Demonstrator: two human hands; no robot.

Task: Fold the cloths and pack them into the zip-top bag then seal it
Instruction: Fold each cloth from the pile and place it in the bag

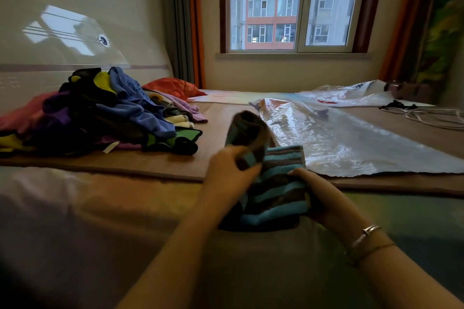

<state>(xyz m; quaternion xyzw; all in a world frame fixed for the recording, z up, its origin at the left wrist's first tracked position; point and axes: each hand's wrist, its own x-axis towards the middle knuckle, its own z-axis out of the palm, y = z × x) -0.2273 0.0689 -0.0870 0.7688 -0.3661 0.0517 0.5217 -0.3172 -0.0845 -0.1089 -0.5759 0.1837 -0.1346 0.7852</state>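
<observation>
A blue-and-brown striped cloth (276,190) lies in front of me, held by both hands. My left hand (229,170) grips its left part, and a blurred flap of the cloth rises above that hand. My right hand (319,198) holds the cloth's right edge, with bracelets on the wrist. A large clear zip-top bag (346,140) lies flat just beyond the cloth, to the right. A heap of mixed coloured cloths (105,113) sits at the left on the brown mat.
A brown mat (163,160) covers the surface under the heap and bag. An orange plastic bag (175,86) lies behind the heap. Another crumpled plastic bag (351,94) and white cords (431,118) lie at the far right. A window is straight ahead.
</observation>
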